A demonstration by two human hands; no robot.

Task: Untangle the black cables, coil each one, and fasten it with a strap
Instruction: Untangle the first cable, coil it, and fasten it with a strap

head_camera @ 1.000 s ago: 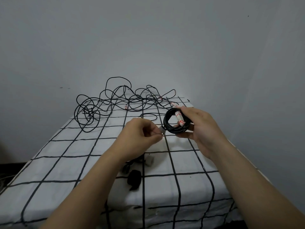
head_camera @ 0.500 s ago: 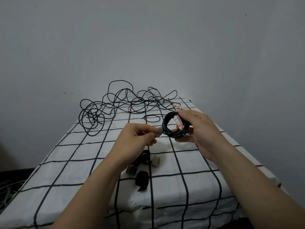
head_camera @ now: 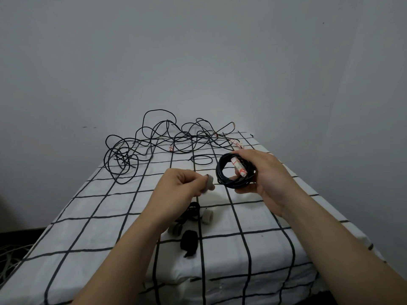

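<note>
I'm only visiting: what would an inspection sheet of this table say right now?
Surface: table under a white cloth with a black grid.
Job's things: black coil carrying a red-marked white tag; straps lying near the front.
Clutter: nothing seen.
Hands: left hand pinches a blurred grey piece, perhaps a strap; right hand grips the coil.
Cables: black tangle in loose loops at the far edge, not coiled.
Surroundings: bare grey wall; pale cables on the floor, left.
</note>
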